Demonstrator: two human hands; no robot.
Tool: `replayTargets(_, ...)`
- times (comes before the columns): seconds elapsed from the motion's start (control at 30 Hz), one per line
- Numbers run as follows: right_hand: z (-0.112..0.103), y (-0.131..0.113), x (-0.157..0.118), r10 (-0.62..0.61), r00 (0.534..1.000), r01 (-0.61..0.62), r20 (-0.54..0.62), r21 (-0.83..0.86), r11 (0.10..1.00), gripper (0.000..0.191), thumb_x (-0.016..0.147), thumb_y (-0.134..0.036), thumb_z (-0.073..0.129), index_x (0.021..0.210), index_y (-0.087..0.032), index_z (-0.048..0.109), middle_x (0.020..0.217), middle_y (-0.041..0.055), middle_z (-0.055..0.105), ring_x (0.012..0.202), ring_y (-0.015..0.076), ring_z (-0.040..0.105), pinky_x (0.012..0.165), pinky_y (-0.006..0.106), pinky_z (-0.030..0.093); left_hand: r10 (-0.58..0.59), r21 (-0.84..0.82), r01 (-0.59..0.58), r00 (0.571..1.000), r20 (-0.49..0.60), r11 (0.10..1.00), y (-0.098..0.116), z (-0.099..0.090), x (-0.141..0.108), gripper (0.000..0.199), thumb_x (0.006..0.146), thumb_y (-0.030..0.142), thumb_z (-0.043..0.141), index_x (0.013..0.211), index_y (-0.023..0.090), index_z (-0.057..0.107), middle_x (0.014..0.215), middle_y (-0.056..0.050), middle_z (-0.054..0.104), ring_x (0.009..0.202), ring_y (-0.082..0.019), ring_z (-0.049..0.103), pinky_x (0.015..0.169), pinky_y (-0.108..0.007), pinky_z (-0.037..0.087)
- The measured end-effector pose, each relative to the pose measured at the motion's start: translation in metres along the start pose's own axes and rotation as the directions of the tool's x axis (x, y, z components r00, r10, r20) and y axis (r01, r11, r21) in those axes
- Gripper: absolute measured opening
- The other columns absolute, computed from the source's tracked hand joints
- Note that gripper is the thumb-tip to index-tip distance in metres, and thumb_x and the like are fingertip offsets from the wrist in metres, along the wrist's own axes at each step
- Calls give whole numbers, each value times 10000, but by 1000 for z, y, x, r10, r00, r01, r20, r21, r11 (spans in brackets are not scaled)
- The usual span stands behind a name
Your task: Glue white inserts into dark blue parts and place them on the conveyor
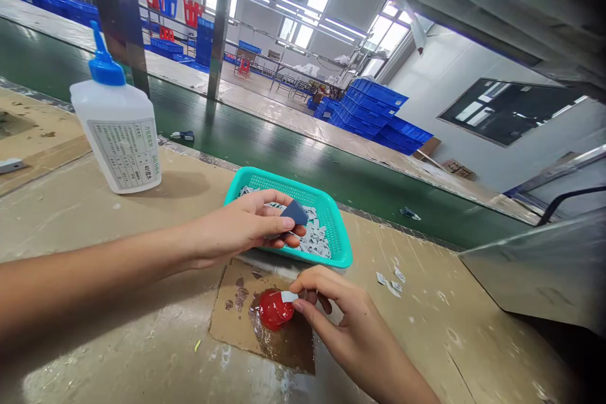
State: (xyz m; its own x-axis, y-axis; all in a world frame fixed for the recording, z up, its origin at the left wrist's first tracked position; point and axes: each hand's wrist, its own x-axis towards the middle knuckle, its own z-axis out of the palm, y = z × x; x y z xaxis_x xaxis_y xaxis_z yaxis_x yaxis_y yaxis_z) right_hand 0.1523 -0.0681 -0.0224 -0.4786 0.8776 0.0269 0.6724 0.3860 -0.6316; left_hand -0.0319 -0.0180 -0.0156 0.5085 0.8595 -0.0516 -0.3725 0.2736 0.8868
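My left hand (241, 225) hangs over a teal plastic mesh tray (303, 192), shut on a dark blue-grey wedge-shaped piece (294, 213). Inside the tray lies a heap of small grey-white cut pieces (315, 238). My right hand (331, 312) pinches a small white piece (290, 296) at the top of a glossy red blob (276, 310), possibly glue. That blob sits on a stained brown cardboard sheet (237, 322). A white plastic glue bottle (118, 139) with a blue nozzle stands to the left of both hands.
The hands work on a tan-covered workbench (142, 214). Several loose white scraps (392, 282) lie to the right. A green conveyor belt (265, 145) runs behind the bench, with a metal panel (530, 271) at right and stacked blue crates (374, 110) farther off.
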Motion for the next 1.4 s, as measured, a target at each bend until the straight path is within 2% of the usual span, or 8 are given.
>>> replayTargets(0.17, 2, 0, 0, -10, 999, 10, -31, -9, 1000, 120, 806, -114, 485, 780, -189, 574, 774, 12, 583, 668, 120, 528, 599, 217, 423, 98, 144, -81, 989, -114, 986, -2, -3, 2, 213, 705, 164, 603, 904, 145, 530, 796, -13, 598, 753, -117, 574, 713, -266, 424)
replayTargets(0.3, 0, 1, -1, -24, 999, 23, -32, -25, 999, 119, 803, -113, 491, 782, -191, 579, 776, 15, 585, 678, 125, 532, 603, 221, 425, 147, 308, -112, 985, -92, 945, -2, -4, 2, 265, 676, 228, 634, 929, 157, 597, 723, 2, 606, 694, -103, 544, 666, -248, 425)
replayTargets(0.43, -6, 1, -5, -44, 997, 44, -62, -8, 999, 103, 818, -145, 490, 807, -202, 575, 780, 8, 585, 670, 120, 530, 603, 218, 430, 195, 451, -132, 976, -95, 883, 0, -4, 2, 283, 657, 252, 644, 924, 168, 611, 842, -8, 614, 719, -113, 545, 689, -261, 429)
replayTargets(0.53, -12, -2, -9, -55, 996, 55, -76, 4, 998, 91, 829, -165, 486, 822, -211, 564, 794, 2, 578, 679, 114, 523, 609, 214, 428, 249, 565, -182, 968, -43, 805, 0, -5, 1, 224, 650, 221, 639, 858, 148, 603, 853, -17, 596, 758, -129, 540, 660, -243, 437)
replayTargets(0.7, -14, -4, -12, -95, 990, 94, -101, -11, 995, 91, 824, -153, 494, 838, -221, 553, 808, -4, 566, 701, 109, 511, 614, 209, 420, 379, 767, -311, 920, 97, 561, -3, -7, -2, 166, 679, 207, 609, 838, 163, 584, 863, -5, 597, 792, -131, 532, 687, -243, 429)
replayTargets(0.93, -24, -7, -8, -184, 979, 193, -90, 95, 977, 121, 800, -127, 520, 842, -230, 565, 795, -6, 568, 739, 119, 521, 650, 228, 425, 372, 846, -301, 919, 133, 440, -6, -3, -6, 125, 667, 180, 602, 790, 165, 587, 774, 20, 603, 704, -107, 520, 621, -214, 408)
replayTargets(1.13, -30, -11, 14, -192, 937, 265, -293, 234, 935, 116, 752, -112, 550, 784, -216, 590, 867, 16, 573, 856, 149, 535, 718, 248, 449, 350, 817, -283, 931, 107, 503, -6, 3, -10, 69, 646, 159, 570, 711, 159, 546, 697, 31, 555, 619, -85, 482, 535, -182, 377)
replayTargets(1.4, -16, -11, 28, -155, 939, 242, -305, 272, 931, 109, 743, -108, 550, 785, -201, 587, 807, 13, 581, 798, 143, 559, 706, 244, 488, 362, 799, -296, 926, 105, 524, -7, 3, -9, 97, 623, 137, 586, 714, 150, 553, 664, 33, 538, 596, -80, 470, 512, -176, 362)
